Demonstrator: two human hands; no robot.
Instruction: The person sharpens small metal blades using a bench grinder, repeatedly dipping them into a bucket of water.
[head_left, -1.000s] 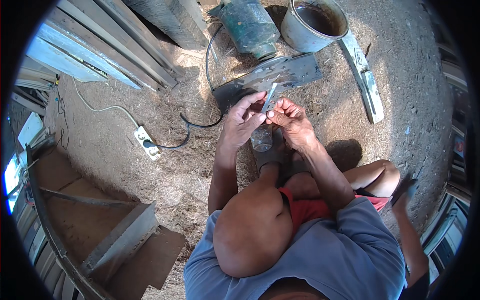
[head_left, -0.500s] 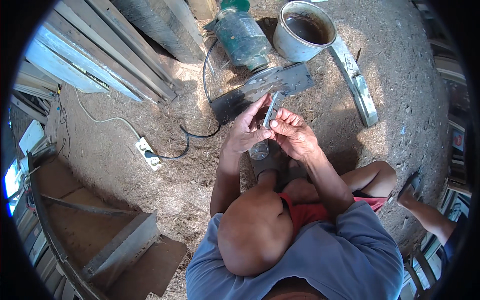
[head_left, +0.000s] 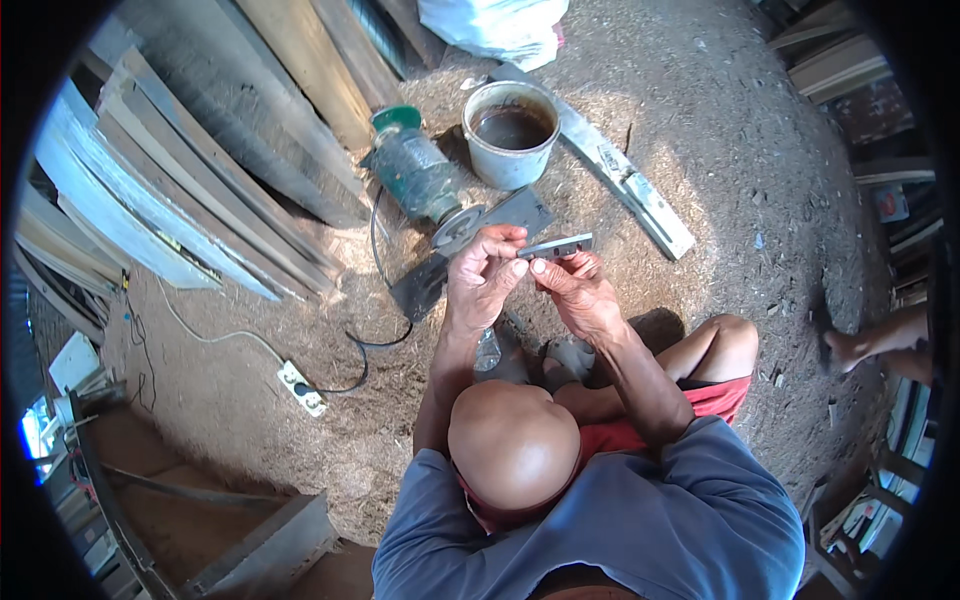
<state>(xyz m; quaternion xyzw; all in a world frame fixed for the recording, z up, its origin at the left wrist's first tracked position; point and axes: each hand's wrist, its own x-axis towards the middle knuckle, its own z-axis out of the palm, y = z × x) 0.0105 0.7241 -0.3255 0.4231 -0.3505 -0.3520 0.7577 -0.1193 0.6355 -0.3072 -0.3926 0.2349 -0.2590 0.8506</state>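
Observation:
Both hands meet in front of me around a short, flat steel blade (head_left: 563,246) with dark holes along it and a bright edge. My left hand (head_left: 480,280) pinches its left end between thumb and fingers. My right hand (head_left: 583,298) grips it from below, thumb near the left end and fingers behind. Just beyond the hands lies a green bench grinder (head_left: 412,172), its grey wheel (head_left: 458,231) facing me. A dark board (head_left: 515,209) is partly hidden behind my left hand. Below that hand, a clear plastic bottle (head_left: 487,352) stands by my foot.
A white bucket (head_left: 505,169) of dark liquid stands right of the grinder. A long pale-topped bar (head_left: 640,200) lies farther right. The grinder's black cord runs to a white power strip (head_left: 302,388). Boards (head_left: 190,170) lean at left. Another person's leg (head_left: 880,337) shows at right.
My view has shifted, so the grinder and bucket sit lower and farther left. The blade has turned from nearly upright to nearly level, still between both hands.

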